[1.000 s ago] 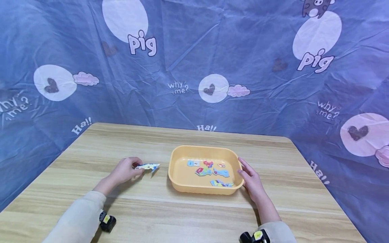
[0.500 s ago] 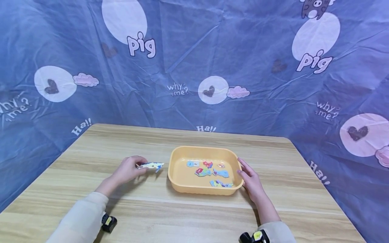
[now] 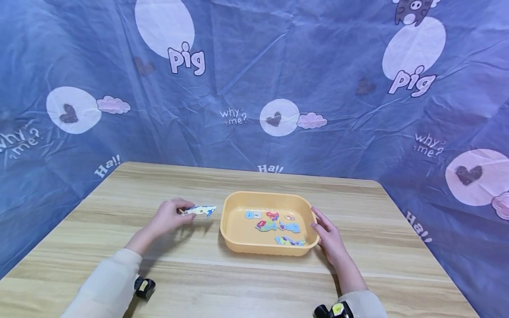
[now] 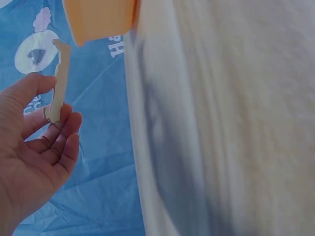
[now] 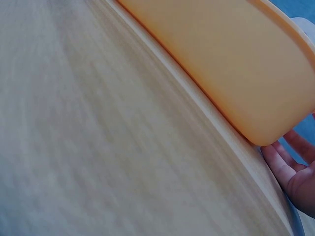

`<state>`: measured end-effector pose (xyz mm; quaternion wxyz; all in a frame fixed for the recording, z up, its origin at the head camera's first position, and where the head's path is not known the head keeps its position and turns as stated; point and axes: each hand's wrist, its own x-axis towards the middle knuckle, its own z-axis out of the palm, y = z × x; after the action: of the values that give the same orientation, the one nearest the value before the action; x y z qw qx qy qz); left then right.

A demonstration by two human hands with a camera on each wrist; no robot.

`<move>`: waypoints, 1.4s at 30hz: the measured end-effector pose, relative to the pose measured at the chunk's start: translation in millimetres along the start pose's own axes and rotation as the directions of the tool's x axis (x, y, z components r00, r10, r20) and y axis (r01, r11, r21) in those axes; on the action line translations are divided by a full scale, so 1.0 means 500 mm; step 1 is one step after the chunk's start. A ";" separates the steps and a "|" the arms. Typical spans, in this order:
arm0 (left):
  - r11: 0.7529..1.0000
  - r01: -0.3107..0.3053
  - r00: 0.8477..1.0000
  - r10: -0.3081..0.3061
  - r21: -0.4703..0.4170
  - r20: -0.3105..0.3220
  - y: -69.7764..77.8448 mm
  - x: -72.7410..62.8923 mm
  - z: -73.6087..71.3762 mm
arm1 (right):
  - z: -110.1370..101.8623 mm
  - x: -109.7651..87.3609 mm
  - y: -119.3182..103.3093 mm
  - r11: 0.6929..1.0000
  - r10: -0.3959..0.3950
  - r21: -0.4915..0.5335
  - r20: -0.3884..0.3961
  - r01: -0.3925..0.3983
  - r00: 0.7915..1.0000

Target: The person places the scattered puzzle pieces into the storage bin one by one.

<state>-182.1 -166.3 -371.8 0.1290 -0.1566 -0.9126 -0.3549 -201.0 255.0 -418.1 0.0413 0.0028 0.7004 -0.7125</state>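
My left hand (image 3: 170,217) pinches a flat, irregular puzzle piece (image 3: 203,211) between thumb and fingers, raised above the table left of a yellow-orange plastic bin (image 3: 262,248). Blue and pale-yellow print shows on the piece in the head view. The left wrist view gives its plain pale side (image 4: 60,83), with the lower fingers loosely curled below. At the bin's right end, my right hand (image 3: 331,238) holds the wall, thumb over the rim and fingers outside. In the right wrist view its fingers (image 5: 279,164) touch the bin's lower corner.
Several colourful flat pieces lie on the bin's floor, among them a red one (image 3: 272,214) and a light-blue one (image 3: 289,227). The wooden table (image 3: 222,287) ends at a blue patterned cloth (image 3: 246,145) behind it and to both sides.
My left hand has moved slightly right and up, bringing the puzzle piece closer to the bin's left side. The right hand and the bin have stayed in place.
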 end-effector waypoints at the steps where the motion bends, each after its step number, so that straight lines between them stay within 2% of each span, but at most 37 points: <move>1: 1.000 0.006 1.000 -0.006 -0.012 0.000 0.002 0.002 -0.001 | 0.000 0.000 0.000 1.000 0.000 0.002 0.000 0.000 1.000; 10: 0.996 0.008 0.999 -0.012 -0.090 -0.045 0.021 0.014 -0.002 | -0.002 0.000 0.004 1.000 0.001 0.008 -0.008 -0.001 1.000; 18: 0.984 0.043 0.997 -0.054 -0.175 -0.060 0.042 0.026 0.003 | -0.003 -0.001 0.004 1.000 -0.010 0.005 -0.004 0.010 1.000; 25: 0.976 0.026 0.997 -0.042 -0.217 -0.067 0.131 0.026 -0.013 | -0.003 -0.001 0.004 1.000 -0.020 0.007 -0.001 0.020 1.000; 31: 0.968 0.010 0.998 -0.024 -0.251 -0.056 0.137 0.041 0.001 | -0.003 0.000 0.005 1.000 -0.024 -0.001 -0.004 0.024 1.000; 38: 0.953 0.028 0.999 -0.041 -0.303 -0.036 0.097 0.072 0.048 | -0.002 0.002 0.005 1.000 -0.028 0.006 -0.005 0.028 1.000; 42: 0.945 0.006 0.999 -0.019 -0.326 -0.039 0.102 0.081 0.066 | -0.001 0.003 0.006 1.000 -0.027 0.012 -0.007 0.027 1.000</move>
<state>-203.8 -99.9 -350.5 0.1180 -0.1626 -0.8397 -0.5045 -202.4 255.3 -421.2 0.0294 -0.0039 0.6964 -0.7171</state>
